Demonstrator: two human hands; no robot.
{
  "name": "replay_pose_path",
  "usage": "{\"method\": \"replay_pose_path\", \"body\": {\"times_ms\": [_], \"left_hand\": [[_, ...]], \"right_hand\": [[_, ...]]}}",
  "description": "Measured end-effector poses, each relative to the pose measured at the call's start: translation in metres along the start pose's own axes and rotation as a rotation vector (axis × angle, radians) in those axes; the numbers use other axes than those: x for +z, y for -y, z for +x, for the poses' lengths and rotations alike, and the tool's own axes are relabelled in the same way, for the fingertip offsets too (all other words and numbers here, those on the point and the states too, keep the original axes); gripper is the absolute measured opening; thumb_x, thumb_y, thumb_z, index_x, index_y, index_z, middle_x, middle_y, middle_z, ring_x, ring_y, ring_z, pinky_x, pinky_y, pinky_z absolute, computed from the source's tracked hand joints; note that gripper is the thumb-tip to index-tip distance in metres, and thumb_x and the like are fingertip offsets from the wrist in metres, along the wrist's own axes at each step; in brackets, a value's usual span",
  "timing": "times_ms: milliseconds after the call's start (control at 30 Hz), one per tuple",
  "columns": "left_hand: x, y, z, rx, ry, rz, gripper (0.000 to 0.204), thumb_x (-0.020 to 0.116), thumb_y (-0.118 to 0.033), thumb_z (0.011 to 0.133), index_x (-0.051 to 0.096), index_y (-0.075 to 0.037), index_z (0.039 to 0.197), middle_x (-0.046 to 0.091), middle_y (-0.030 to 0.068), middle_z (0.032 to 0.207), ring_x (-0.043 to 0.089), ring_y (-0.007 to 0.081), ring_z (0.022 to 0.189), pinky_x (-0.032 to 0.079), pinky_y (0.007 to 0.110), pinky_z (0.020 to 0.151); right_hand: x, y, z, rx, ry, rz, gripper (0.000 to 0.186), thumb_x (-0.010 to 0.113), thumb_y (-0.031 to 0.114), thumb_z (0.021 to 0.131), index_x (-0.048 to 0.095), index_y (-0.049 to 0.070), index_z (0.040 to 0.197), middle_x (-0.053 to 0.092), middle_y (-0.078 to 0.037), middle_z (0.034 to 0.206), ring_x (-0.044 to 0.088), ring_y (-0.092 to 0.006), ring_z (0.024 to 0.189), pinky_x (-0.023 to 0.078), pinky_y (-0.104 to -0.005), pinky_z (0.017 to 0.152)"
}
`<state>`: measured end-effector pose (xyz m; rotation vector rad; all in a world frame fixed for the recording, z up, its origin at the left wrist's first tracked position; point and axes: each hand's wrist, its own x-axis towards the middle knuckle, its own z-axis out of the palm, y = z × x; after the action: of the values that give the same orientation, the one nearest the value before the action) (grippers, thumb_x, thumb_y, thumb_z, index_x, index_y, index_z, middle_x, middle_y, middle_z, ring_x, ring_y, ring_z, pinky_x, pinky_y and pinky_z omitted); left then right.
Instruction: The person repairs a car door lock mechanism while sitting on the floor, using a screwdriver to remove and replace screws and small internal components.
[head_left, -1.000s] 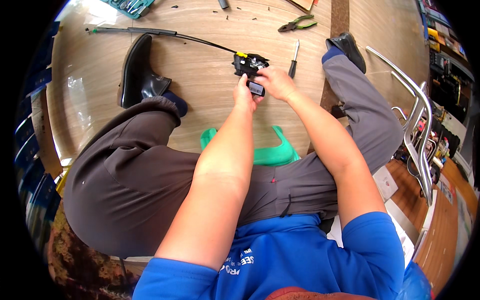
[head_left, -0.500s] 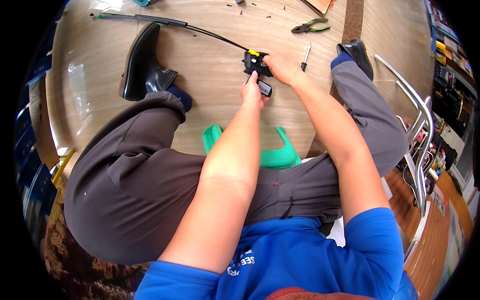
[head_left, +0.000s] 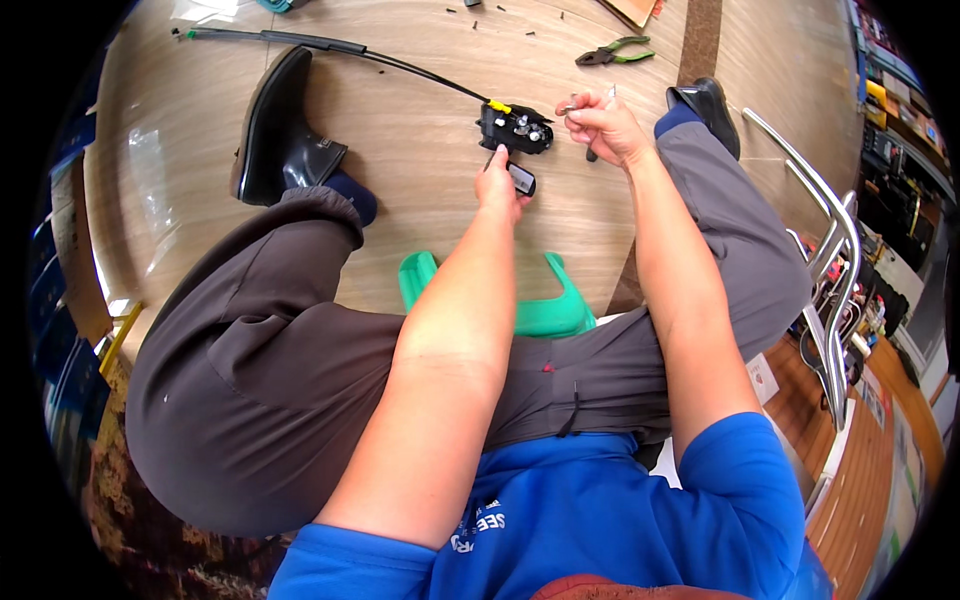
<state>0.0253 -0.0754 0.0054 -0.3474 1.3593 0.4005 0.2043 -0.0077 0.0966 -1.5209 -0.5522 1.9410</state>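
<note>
Right hand (head_left: 612,128) pinches a small metal piece (head_left: 570,107) between fingers, just right of the black mechanism (head_left: 494,130) gripped by left hand (head_left: 497,188); slack pinch could drop it (tiny, easily lost), cable (head_left: 318,42) drag could twist the mechanism.

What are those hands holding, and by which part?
Left hand: black mechanism, by its near end. Right hand: apparently a small metallic piece, pinched; which part is unclear.

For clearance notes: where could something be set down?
Bare floor lies between the left boot and left forearm, this side of the cable, and between that and the right forearm, beyond the green piece. Crowded around the left hand, black mechanism, right hand and screwdriver.
</note>
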Motion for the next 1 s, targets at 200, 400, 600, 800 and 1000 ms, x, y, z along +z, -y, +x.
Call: {"method": "replay_pose_path", "body": {"times_ms": [200,400,600,800,1000], "left_hand": [[0.001,0.005,0.004,-0.021,0.039,0.02,0.038,0.061,-0.052,0.09,0.057,-0.015,0.101,0.062,0.0052,0.09,0.058,0.026,0.084,0.046,0.054,0.077],[-0.006,0.002,0.003,0.022,0.094,0.123,0.036,0.062,-0.051,0.09,0.057,-0.016,0.097,0.063,0.0044,0.087,0.058,0.0248,0.082,0.047,0.052,0.074],[-0.003,-0.003,-0.017,0.034,0.192,0.111,0.046,0.057,-0.061,0.089,0.058,-0.017,0.102,0.065,0.0048,0.091,0.06,0.0244,0.085,0.048,0.05,0.074],[-0.002,-0.006,-0.016,-0.01,0.411,-0.008,0.067,0.036,-0.076,0.089,0.057,-0.017,0.111,0.066,0.0067,0.102,0.061,0.025,0.093,0.047,0.051,0.078],[-0.001,-0.004,-0.013,-0.013,0.354,-0.027,0.071,0.027,-0.077,0.091,0.059,-0.017,0.112,0.066,0.0057,0.103,0.061,0.0254,0.094,0.045,0.052,0.081]], "right_hand": [[0.006,0.021,-0.014,-0.236,0.274,0.405,0.009,0.067,0.004,0.083,0.064,0.007,0.091,0.065,-0.013,0.105,0.06,-0.0194,0.09,0.048,-0.033,0.076],[0.031,0.059,-0.006,-0.455,0.346,0.566,0.029,0.068,0.041,0.09,0.06,0.013,0.091,0.054,-0.003,0.094,0.045,-0.0161,0.085,0.038,-0.0276,0.07],[0.013,0.038,-0.002,-0.308,0.103,0.525,0.023,0.062,0.034,0.095,0.062,0.012,0.101,0.048,0.002,0.07,0.041,-0.0118,0.064,0.034,-0.0228,0.054],[0.002,-0.008,-0.007,-0.141,-0.011,0.509,0.029,0.053,0.024,0.099,0.059,0.006,0.121,0.065,-0.005,0.089,0.061,-0.0199,0.078,0.047,-0.0313,0.062],[0.001,-0.019,-0.003,-0.046,-0.077,0.556,0.052,0.043,0.047,0.101,0.058,0.001,0.119,0.065,-0.013,0.103,0.062,-0.0272,0.098,0.052,-0.0393,0.082]]}}
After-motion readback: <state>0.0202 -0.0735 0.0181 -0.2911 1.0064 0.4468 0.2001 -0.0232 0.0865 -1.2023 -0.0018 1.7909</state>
